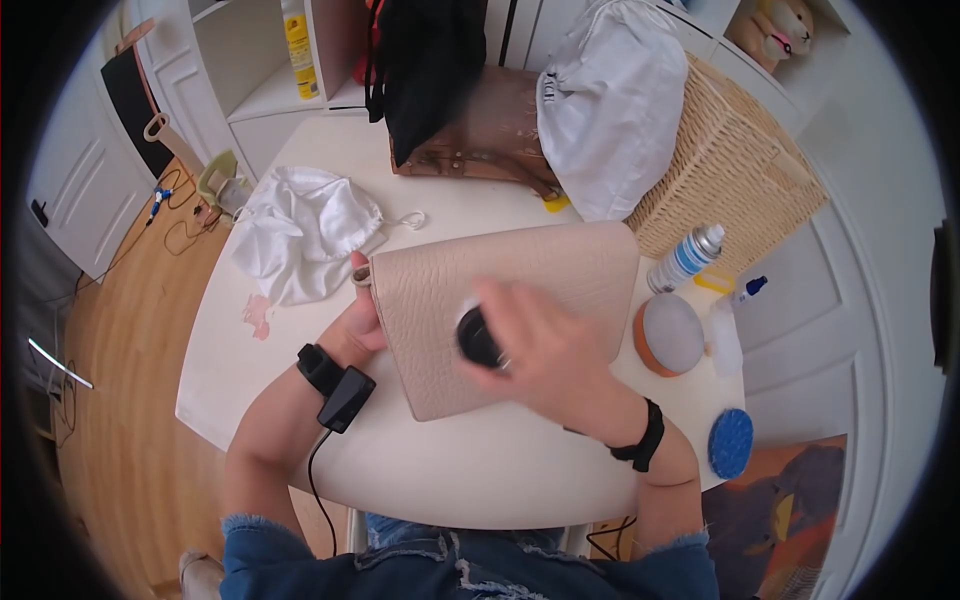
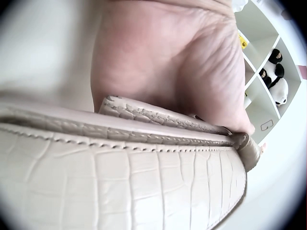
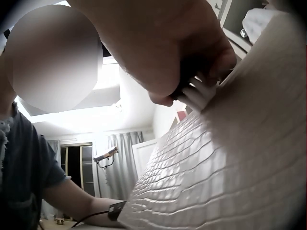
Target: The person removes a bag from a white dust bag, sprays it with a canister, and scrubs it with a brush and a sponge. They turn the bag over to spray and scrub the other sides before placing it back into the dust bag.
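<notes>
A beige bag with a crocodile-like texture [image 1: 430, 300] is held tilted above the white table in the head view. My left hand [image 1: 364, 322] grips its left side, partly hidden behind it; in the left wrist view the palm [image 2: 168, 57] lies against the bag's back beside a small loop [image 2: 248, 151]. My right hand [image 1: 545, 350], blurred, holds a round black brush [image 1: 480, 337] at the front of the bag. Pale bristles [image 3: 197, 95] meet the textured surface [image 3: 187, 167] in the right wrist view.
White cloth bag [image 1: 300, 230] at left; spray can [image 1: 688, 258], round orange-rimmed container [image 1: 670, 335], small clear bottle [image 1: 724, 340] and blue scrubbing pad [image 1: 731, 443] at right. Behind stand a brown case [image 1: 490, 125], a white drawstring bag [image 1: 610, 110] and a wicker basket [image 1: 725, 160].
</notes>
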{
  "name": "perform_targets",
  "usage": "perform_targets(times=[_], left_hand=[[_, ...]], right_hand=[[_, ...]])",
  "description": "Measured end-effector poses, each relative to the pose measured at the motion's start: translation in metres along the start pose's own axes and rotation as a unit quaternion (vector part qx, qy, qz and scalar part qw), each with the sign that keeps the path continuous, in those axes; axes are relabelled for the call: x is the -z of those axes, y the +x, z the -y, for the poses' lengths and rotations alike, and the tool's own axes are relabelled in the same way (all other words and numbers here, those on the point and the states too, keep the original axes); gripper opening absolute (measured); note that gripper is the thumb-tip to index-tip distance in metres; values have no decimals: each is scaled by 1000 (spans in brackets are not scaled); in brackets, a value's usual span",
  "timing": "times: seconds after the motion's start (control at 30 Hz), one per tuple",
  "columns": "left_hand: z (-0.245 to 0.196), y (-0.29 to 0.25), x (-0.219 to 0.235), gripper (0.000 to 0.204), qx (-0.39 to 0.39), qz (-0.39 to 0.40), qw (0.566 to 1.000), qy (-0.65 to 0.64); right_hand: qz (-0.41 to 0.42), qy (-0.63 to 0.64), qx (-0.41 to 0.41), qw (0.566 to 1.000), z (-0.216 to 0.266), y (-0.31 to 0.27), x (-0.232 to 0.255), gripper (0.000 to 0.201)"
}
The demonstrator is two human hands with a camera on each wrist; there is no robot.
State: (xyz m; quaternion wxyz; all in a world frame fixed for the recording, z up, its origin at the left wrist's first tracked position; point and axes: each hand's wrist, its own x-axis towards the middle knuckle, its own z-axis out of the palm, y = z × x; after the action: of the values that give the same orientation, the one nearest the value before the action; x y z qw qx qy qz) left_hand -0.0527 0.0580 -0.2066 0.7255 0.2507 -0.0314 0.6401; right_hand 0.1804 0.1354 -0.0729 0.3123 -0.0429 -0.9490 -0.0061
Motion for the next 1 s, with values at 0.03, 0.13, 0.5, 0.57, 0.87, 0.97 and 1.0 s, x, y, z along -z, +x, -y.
perform_targets(times=[0.03, 0.13, 0.5, 0.57, 0.87, 0.97, 1.0], left_hand=[[-1, -3, 0, 115, 10, -90, 989, 119], [-1, -4, -5, 119, 13, -103, 972, 213], [6, 9, -29, 126, 12, -373, 903, 213], [7, 8, -47, 127, 12, -103, 969, 226], [3, 4, -5, 125, 50, -126, 963, 233], [0, 2, -2, 126, 75, -77, 973, 203], [1, 1, -3, 126, 95, -16, 981, 170]], right_hand=[[-3, 21, 14, 1000, 3, 2, 5, 60], [-60, 48, -15, 997, -19, 5, 15, 48], [-122, -91, -210, 966, -32, 7, 22, 43], [-89, 42, -97, 990, -5, 1, 7, 54], [-109, -27, -287, 951, -50, 9, 35, 31], [-114, -77, -310, 941, -57, 12, 39, 31], [-117, -112, -292, 943, -55, 14, 38, 31]])
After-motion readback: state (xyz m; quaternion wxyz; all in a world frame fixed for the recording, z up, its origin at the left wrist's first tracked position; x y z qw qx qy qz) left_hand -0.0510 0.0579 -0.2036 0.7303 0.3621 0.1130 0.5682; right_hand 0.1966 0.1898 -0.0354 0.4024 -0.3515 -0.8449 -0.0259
